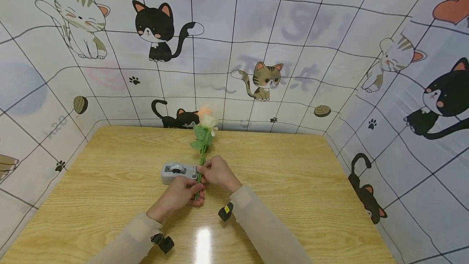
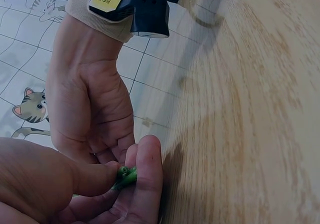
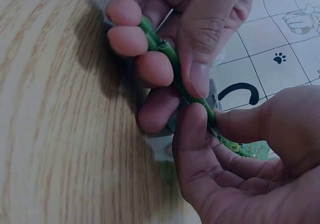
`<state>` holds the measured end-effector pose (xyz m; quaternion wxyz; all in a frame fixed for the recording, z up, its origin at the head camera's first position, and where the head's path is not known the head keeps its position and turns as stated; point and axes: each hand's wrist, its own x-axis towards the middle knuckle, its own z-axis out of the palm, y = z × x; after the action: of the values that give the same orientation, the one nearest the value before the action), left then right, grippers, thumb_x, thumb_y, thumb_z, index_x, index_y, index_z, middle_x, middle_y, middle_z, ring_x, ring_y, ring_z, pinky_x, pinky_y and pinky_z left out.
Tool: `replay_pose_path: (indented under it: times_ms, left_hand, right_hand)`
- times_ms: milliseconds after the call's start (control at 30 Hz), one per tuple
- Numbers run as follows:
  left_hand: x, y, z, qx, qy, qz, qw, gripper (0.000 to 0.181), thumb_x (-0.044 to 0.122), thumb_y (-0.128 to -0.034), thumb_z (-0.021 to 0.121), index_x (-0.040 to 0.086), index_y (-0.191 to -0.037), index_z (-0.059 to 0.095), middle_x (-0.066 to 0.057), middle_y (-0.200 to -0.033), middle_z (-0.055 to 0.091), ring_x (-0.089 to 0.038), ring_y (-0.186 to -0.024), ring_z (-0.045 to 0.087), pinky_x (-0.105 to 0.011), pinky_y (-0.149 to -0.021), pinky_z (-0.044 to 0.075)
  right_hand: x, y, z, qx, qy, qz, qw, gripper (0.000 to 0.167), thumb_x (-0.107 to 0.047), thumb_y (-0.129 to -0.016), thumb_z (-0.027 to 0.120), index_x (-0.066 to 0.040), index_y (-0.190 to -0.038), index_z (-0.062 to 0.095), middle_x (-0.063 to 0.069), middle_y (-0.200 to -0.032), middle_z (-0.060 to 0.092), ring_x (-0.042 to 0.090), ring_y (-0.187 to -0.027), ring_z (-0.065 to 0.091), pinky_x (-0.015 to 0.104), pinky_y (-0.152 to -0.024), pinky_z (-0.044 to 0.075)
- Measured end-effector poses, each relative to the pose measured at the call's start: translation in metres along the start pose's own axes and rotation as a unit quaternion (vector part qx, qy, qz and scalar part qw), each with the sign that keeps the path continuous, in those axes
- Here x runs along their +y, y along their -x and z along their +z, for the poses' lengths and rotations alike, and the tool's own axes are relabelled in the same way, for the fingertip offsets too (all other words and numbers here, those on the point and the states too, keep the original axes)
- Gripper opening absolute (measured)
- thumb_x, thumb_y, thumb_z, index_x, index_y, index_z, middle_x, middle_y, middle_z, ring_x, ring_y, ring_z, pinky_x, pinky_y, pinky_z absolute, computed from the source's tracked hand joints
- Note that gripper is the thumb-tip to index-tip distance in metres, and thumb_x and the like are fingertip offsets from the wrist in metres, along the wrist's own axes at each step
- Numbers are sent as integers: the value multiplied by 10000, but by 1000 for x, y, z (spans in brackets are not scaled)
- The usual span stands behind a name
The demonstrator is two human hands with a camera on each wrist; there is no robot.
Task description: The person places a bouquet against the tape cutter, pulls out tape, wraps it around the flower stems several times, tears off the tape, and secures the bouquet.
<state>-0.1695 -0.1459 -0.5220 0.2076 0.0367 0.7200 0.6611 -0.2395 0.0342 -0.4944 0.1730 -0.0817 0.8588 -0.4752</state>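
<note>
Two artificial-looking flowers, one peach and one cream (image 1: 208, 122), have their green stems (image 1: 202, 156) gathered together above the table. My left hand (image 1: 179, 192) grips the lower ends of the stems between thumb and curled fingers; the cut ends (image 2: 125, 174) poke out in the left wrist view. Just above it, my right hand (image 1: 220, 173) pinches the same stems (image 3: 175, 64) between thumb and fingertips. Beside the stems on the left stands a grey tape dispenser (image 1: 169, 174), its front end close to both hands. Whether tape lies between the right fingers is hidden.
The wooden table (image 1: 286, 190) stretches out on both sides of the hands. Behind it and at the sides hangs a white gridded cloth (image 1: 220, 52) printed with cartoon cats. Small black cameras (image 1: 226, 212) are strapped to both wrists.
</note>
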Motion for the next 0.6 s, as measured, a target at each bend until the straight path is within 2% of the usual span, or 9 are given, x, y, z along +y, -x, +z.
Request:
replay_pose_path:
  times_ms: [167,233,367,433,600]
  left_hand:
    - [-14,-12,-7,-70,252,-125,9996,272,87,-1198,624,-118,-1221,801,-124,-978,822,-167,-879,856,-318,-821,744]
    - [-11,-9,-5,-112,112,-39,9999,288,93,-1209,612,-130,-1243,790,-121,-988,820,-158,-889,853,-313,-828,743]
    - [5,2,3,-107,-204,76,9997,315,70,-1226,567,-175,-1260,763,-120,-981,807,-132,-881,831,-294,-824,737]
    - [11,6,7,-74,-207,-102,9997,305,45,-1220,561,-184,-1260,759,-119,-975,799,-131,-874,819,-282,-824,733]
    - [19,10,15,75,-309,-230,9992,290,30,-1214,573,-184,-1258,764,-157,-987,790,-139,-868,803,-294,-824,735]
  right_hand:
    - [-1,0,-1,50,-289,204,9994,273,-166,-1128,790,-17,-919,882,136,-797,814,168,-705,739,238,-684,545]
    - [-1,0,-1,56,-440,271,9987,284,-156,-1123,794,-16,-891,877,122,-779,798,170,-698,740,247,-705,565]
    - [1,2,-2,48,-613,427,9972,326,-136,-1107,807,4,-814,833,73,-704,750,151,-655,705,247,-716,562]
    - [3,2,-3,32,-603,494,9970,335,-128,-1102,809,2,-794,822,47,-670,730,136,-642,690,234,-717,548]
    - [8,4,-6,-8,-618,516,9968,304,-125,-1099,814,-13,-816,835,71,-709,777,127,-671,744,224,-740,586]
